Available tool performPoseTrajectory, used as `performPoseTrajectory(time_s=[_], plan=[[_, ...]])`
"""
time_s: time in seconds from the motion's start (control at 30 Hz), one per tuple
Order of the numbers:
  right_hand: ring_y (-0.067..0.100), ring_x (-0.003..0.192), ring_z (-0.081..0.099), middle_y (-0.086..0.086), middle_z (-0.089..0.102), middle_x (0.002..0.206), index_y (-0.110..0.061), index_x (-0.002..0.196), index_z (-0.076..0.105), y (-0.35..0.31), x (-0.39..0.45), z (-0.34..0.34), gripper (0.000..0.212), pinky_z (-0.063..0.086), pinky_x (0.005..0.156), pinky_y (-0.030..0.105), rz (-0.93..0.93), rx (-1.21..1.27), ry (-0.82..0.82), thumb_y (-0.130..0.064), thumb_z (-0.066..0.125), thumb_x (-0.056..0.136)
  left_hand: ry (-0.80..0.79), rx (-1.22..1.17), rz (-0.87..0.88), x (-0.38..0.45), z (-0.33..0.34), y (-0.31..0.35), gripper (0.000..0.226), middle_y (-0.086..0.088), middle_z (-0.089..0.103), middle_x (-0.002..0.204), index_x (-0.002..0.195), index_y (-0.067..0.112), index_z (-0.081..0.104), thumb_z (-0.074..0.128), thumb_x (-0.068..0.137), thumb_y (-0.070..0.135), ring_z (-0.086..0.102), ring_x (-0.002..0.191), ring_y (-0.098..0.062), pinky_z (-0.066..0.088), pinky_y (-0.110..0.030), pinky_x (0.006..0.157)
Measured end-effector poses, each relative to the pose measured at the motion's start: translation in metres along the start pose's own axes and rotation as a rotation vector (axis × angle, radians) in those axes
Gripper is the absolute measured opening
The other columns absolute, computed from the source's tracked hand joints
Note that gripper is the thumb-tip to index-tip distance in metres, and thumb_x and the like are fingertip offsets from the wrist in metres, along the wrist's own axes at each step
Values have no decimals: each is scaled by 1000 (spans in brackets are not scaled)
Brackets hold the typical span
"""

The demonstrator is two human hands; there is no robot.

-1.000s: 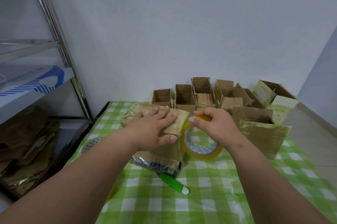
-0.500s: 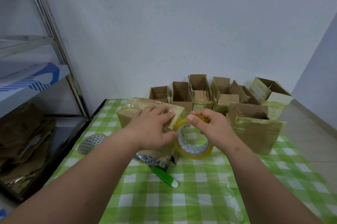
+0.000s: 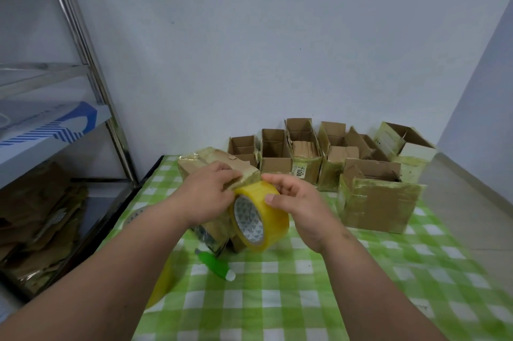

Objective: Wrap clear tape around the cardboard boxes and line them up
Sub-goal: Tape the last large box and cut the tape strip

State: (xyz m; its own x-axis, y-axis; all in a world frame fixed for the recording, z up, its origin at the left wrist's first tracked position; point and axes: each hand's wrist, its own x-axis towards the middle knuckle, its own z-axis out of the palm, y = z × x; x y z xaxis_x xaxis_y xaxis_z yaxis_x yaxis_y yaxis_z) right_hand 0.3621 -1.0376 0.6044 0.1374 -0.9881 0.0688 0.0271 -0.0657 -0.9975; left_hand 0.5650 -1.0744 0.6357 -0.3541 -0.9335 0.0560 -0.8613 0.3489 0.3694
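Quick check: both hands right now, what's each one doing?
Left hand: fingers flat, pressing down on the cardboard box.
Right hand: gripping the tape roll.

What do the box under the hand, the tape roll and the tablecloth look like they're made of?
Box: brown cardboard, glossy where clear tape covers it. Tape roll: yellowish translucent plastic film, shiny, on a printed core, probably card. Tablecloth: green-and-white check, smooth with a faint sheen, perhaps vinyl or coated fabric.
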Motion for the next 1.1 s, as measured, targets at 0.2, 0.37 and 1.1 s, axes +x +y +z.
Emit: performPoseTrajectory(time_s=[0.2,0.37,1.1], plan=[[20,89,70,9,75,95,-23,133,55,11,-12,8,52,55,81,33,18,-50,-95,-7,72,86,116,-227,-61,-5,12,-10,27,8,57,128,124,26,63,56,98,30,53,120,-13,42,-35,104],[-1,53,43,-16,35,50,-24,135,52,29,-22,15,50,40,65,12,39,-224,-95,-10,69,90,36,-101,-58,-11,27,-18,39,-1,50,145,139,14,55,54,100,16,43,135,-18,28,-18,103],[17,108,62,3,64,106,-27,137,52,43,-22,5,49,46,89,25,111,-125,33,-27,69,92,-170,-33,32,33,40,-11,43,-2,29,160,147,35,42,36,107,22,27,146,-22,21,-25,114]])
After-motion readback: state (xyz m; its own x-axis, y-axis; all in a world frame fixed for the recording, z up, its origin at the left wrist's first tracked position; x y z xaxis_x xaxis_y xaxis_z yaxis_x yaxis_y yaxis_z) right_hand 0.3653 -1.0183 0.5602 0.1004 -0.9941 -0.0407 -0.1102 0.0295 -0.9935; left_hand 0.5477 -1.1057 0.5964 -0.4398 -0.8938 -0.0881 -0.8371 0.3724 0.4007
